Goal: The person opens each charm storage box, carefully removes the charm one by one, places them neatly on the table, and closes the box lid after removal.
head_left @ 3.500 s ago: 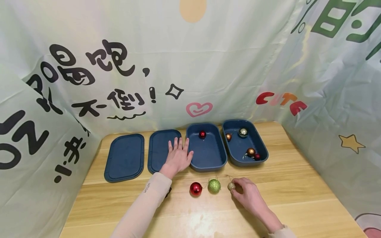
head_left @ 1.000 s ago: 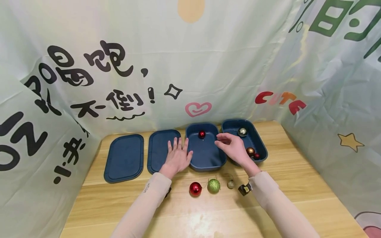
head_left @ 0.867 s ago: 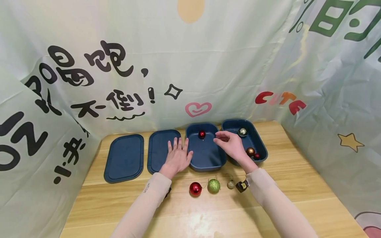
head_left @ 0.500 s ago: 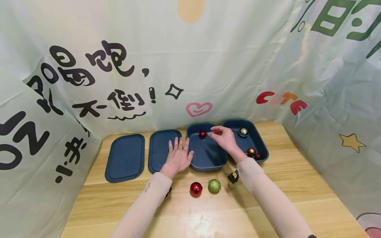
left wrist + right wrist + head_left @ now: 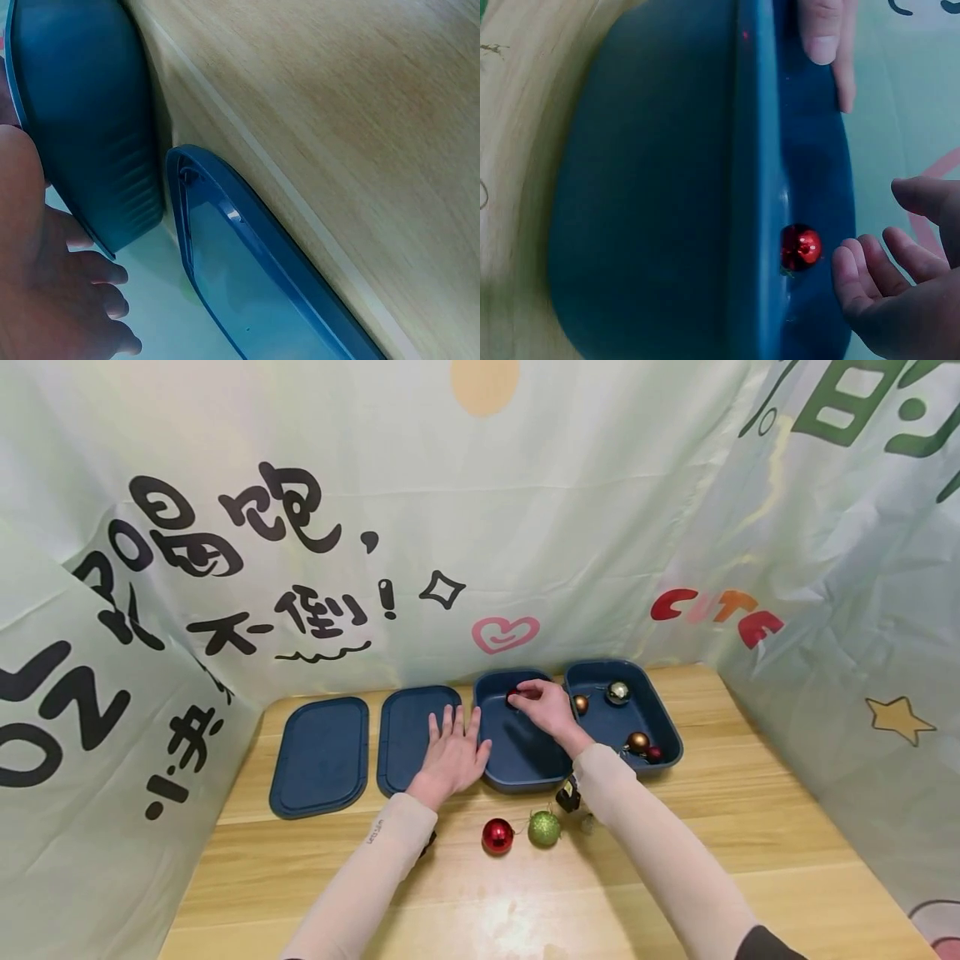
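Note:
My left hand (image 5: 450, 752) is spread with straight fingers at the left rim of the middle blue container (image 5: 528, 777); in the left wrist view its thumb lies against that rim. Over the same container hangs my right hand (image 5: 547, 706), fingers loosely bent. Just under its fingertips sits a small red Christmas bauble (image 5: 802, 247). The right wrist view shows a gap between the fingers and this bauble. On the table in front are a larger red bauble (image 5: 497, 836), a glittery green bauble (image 5: 544, 828) and a small gold bauble (image 5: 588, 824) partly behind the right wrist camera.
The right-hand blue container (image 5: 660, 718) holds a silver bauble (image 5: 618, 692), copper baubles (image 5: 638, 742) and a dark red one (image 5: 654, 754). Two flat blue lids (image 5: 320, 758) lie to the left. A printed cloth (image 5: 420, 510) stands behind the wooden table (image 5: 480, 910).
My right hand was at the small gold bauble on the table, then moved up over the containers and leftward to above the small red bauble. My left hand has stayed put.

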The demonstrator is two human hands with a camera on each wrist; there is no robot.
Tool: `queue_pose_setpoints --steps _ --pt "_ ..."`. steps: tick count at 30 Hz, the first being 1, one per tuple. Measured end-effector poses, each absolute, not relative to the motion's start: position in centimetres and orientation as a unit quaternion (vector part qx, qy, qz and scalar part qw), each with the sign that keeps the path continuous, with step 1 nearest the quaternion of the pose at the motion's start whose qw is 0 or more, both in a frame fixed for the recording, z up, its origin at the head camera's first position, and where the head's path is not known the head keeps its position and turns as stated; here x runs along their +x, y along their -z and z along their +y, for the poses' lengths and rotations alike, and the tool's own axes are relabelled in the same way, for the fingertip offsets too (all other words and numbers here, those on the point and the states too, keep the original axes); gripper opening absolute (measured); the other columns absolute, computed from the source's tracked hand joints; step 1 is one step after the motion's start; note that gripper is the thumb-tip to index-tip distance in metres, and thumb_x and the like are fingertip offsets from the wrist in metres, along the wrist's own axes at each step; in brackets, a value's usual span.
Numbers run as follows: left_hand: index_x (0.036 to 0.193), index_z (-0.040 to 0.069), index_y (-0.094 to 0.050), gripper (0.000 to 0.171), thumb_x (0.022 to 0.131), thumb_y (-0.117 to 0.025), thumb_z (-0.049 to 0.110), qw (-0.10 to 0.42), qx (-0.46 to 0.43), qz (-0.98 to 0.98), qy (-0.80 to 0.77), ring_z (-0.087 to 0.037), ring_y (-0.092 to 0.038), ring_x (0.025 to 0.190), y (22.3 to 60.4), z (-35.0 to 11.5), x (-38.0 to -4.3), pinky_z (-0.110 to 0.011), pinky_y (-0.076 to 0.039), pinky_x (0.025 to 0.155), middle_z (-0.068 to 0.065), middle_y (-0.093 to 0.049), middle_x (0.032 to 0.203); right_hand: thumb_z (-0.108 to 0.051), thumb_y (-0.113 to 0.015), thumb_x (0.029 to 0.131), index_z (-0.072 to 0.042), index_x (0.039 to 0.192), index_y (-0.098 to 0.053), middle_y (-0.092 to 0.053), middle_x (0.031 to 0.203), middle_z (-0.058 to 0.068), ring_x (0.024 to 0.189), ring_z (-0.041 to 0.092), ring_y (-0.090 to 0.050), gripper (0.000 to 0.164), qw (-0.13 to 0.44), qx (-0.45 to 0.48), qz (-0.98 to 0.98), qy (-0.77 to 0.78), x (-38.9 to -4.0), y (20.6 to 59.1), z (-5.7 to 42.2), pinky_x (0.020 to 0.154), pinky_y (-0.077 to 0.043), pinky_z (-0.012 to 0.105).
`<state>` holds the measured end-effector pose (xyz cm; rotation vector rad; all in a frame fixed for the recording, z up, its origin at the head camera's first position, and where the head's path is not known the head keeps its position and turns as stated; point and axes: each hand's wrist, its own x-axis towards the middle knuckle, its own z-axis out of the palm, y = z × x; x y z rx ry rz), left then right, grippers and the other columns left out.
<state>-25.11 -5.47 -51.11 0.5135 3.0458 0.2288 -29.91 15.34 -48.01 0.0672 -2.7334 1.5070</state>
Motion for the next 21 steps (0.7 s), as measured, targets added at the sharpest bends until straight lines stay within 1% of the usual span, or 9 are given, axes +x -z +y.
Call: queue_pose_setpoints --steps 13,21 --pt "0.171 0.013 -0.019 0.068 0.114 -0.034 0.047 0.025 0.162 0.984 -0.071 -0.043 -0.014 0.164 51.1 -5.4 -25.1 -0.065 -0.007 0.131 -0.024 -0.02 0.174 -0.03 -0.071 0.102 0.002 0.14 -0.065 -0.068 0.135 0.025 0.124 0.039 -0.065 0.05 0.005 -0.012 -0.879 -0.476 -30.8 49.2 15.1 0.107 -0.053 0.051" --pt "0.17 0.013 -0.021 0.067 0.114 -0.036 0.045 0.02 0.163 0.983 -0.088 -0.044 -0.015 0.163 51.3 -5.4 -25.1 -0.065 -0.008 0.131 -0.025 -0.022 0.173 -0.028 -0.073 0.1 0.002 0.14 -0.064 -0.068 0.135 0.026 0.125 0.039 -0.064 0.051 0.011 -0.039 -0.888 -0.458 -31.4 49.9 14.6 0.108 -0.053 0.051"
